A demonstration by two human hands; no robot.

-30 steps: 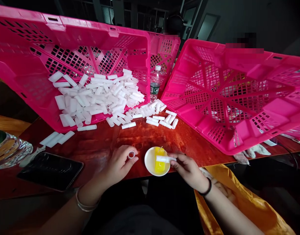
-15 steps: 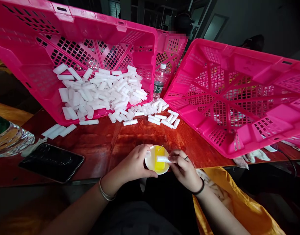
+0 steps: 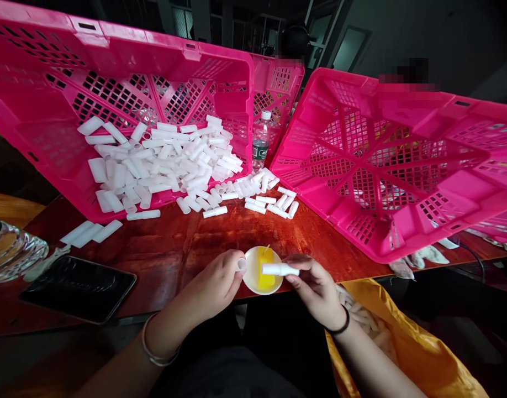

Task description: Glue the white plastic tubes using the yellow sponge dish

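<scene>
My left hand (image 3: 220, 276) is closed around a short white plastic tube (image 3: 241, 264), its open round end facing up and right. Between thumb and fingers of my right hand (image 3: 317, 284) is a white tube with a narrower end (image 3: 280, 269), lying level above the bowl. Just below sits a small white bowl (image 3: 251, 279) at the table's front edge. In it is a yellow block, perhaps a sponge (image 3: 265, 283), with a thin stick (image 3: 267, 249) at its top.
A tipped pink crate (image 3: 232, 61) spills many white tubes (image 3: 183, 160) onto the red-brown table (image 3: 170, 249). Another pink crate (image 3: 386, 160) leans at right. A water bottle (image 3: 260, 141) stands between them. At left lie a phone (image 3: 79, 287) and a large bottle (image 3: 17, 251). A yellow sack (image 3: 406, 331) hangs at lower right.
My left hand has moved left, off the bowl's edge, keeping its tube. The fingers of my right hand have shifted back, so more of its tube shows. The view has turned slightly.
</scene>
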